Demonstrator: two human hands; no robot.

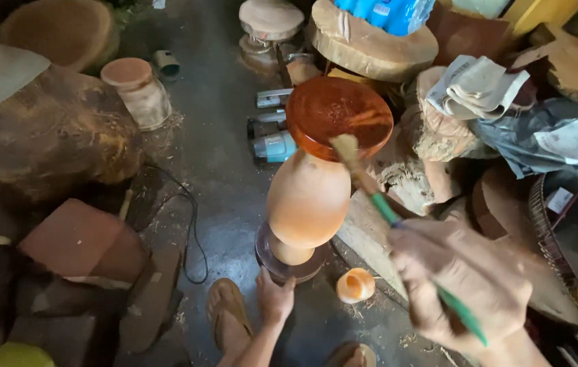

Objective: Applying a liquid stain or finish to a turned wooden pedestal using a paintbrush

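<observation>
one tall vase-shaped turned wooden stand with a glossy red-brown round top rises from the concrete floor. the right hand has its grip pinched around one green-handled paintbrush, bristles at the top's rim. the left hand grips the stand's dark base. one small orange cup sits beside it; wood slabs and power tools crowd around.
</observation>
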